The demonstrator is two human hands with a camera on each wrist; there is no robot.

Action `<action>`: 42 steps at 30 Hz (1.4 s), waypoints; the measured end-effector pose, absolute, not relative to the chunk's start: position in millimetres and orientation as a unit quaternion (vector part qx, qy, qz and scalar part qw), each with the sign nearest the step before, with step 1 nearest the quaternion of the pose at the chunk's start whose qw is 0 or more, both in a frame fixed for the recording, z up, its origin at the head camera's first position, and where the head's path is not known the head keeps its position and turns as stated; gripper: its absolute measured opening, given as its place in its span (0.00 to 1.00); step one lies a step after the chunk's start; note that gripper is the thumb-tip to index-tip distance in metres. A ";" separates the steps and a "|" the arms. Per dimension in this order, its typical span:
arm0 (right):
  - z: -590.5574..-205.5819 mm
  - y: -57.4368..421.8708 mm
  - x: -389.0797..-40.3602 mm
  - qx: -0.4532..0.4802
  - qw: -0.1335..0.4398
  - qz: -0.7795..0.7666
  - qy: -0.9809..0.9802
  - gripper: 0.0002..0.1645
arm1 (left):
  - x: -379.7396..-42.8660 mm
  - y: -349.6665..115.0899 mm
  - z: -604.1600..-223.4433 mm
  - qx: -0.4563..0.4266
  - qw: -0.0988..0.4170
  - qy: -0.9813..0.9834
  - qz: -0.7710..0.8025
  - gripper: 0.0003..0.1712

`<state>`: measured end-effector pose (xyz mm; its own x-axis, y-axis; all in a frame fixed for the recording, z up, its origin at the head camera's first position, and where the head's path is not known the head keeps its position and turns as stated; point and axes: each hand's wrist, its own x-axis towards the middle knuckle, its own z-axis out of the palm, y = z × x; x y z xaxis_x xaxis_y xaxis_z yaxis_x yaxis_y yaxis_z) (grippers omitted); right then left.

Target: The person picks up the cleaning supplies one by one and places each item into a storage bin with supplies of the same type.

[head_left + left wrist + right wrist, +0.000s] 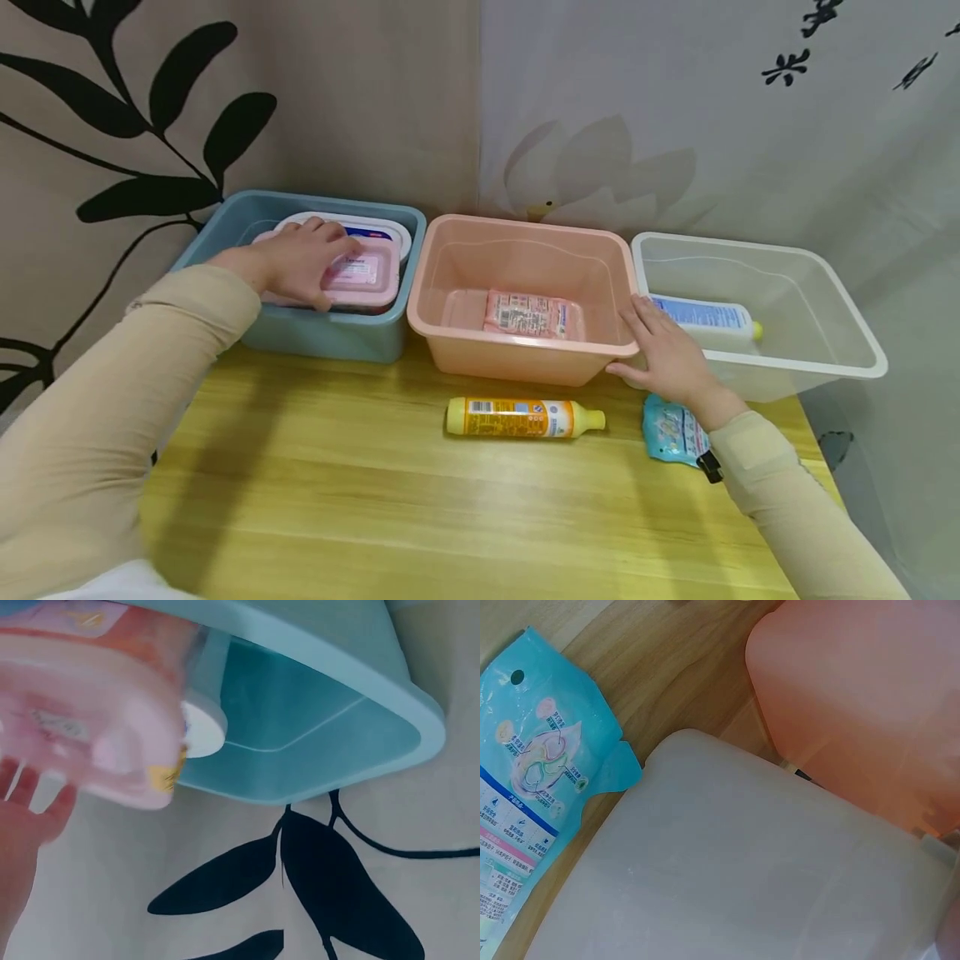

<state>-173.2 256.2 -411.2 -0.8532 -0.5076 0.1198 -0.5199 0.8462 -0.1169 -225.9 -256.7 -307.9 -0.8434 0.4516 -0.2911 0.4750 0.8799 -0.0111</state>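
While the left hand [300, 254] sits palm down on the pink tub [367, 279] in the blue bin [322, 337], left forearm [127, 400] angled from lower left, fingers spread wide, the right hand [671, 354] is at the adjoining rims of the peach bin [517, 358] and white bin [795, 373], fingers straight, thumb apart, right forearm [802, 496] angled from lower right. Yellow bottle [517, 418] on desk [375, 517].

Glossy wood-grained tabletop [450, 517]. Along back edge, smooth plastic: blue bin [322, 337], pink box [381, 287] inside, peach bin [517, 358], translucent white bin [765, 381]. Near right edge, shiny film: turquoise pouch [667, 429]. Toward middle, glossy plastic: yellow bottle [517, 418]. Matt cloth: beige sleeves [105, 433].
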 end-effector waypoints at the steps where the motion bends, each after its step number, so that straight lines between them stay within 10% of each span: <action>1: -411.4 255.6 -173.0 0.266 0.040 0.073 -0.960 0.54 | -226.7 -256.7 -309.9 0.237 0.145 0.960 -0.040 0.54; 18: -423.2 245.3 -165.7 0.274 0.039 0.065 -0.959 0.54 | -228.4 -258.3 -338.5 0.186 0.263 0.947 0.004 0.46; 42: -431.6 236.8 -180.3 0.283 0.071 0.061 -0.954 0.54 | -228.1 -264.6 -352.1 0.188 0.120 0.975 -0.004 0.40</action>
